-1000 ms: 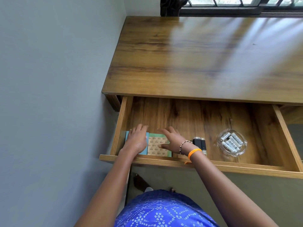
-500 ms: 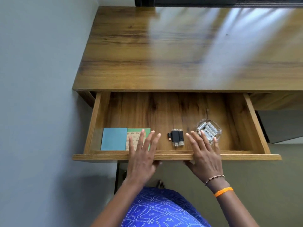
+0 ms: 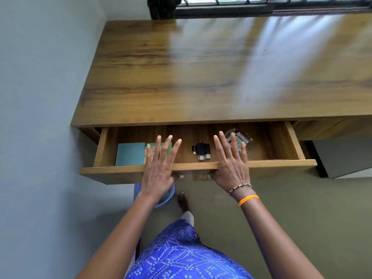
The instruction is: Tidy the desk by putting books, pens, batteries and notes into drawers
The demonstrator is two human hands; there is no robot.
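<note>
Now both flat, left hand (image 3: 159,174), right hand (image 3: 231,168), against drawer (image 3: 261,165) front

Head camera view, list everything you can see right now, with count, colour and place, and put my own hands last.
desk: one, brown wood, below the window
drawer: one, brown wood, partly open
note pads: two, blue and green, drawer's left
USB sticks: about three, black, drawer's middle
glass dish: one, clear, holds grey batteries, drawer's right
bucket: one, blue, on the floor
left hand: fingers straight, on drawer front
right hand: fingers straight, on drawer front
</note>
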